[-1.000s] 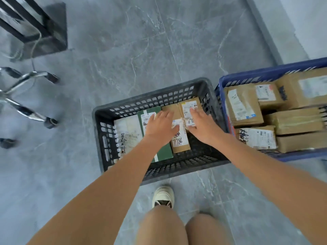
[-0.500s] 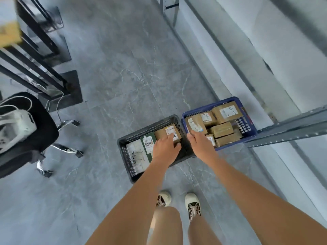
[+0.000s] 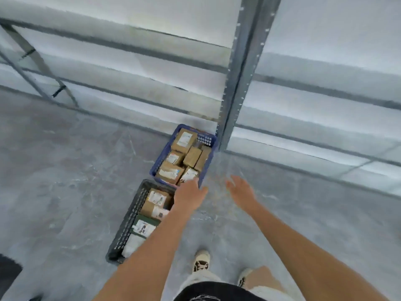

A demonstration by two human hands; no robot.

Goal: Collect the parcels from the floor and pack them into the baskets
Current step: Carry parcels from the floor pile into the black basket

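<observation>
Parcels [image 3: 171, 171] packed; hands [image 3: 239, 189] open, empty.

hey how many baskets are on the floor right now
2. The blue basket sits at the foot of the metal shelf post; the grey basket lies end to end with it, nearer the person, partly hidden by the left forearm.

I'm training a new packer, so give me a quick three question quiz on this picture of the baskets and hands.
1. True or false: the left hand grips a parcel.
2. Which basket stands nearer the metal shelf post: A blue basket, B grey basket?
3. Fill in: the green parcel lies in the ____ basket.

Key
1. False; both it and the right hand are open and hold nothing.
2. A.
3. Grey.
</observation>
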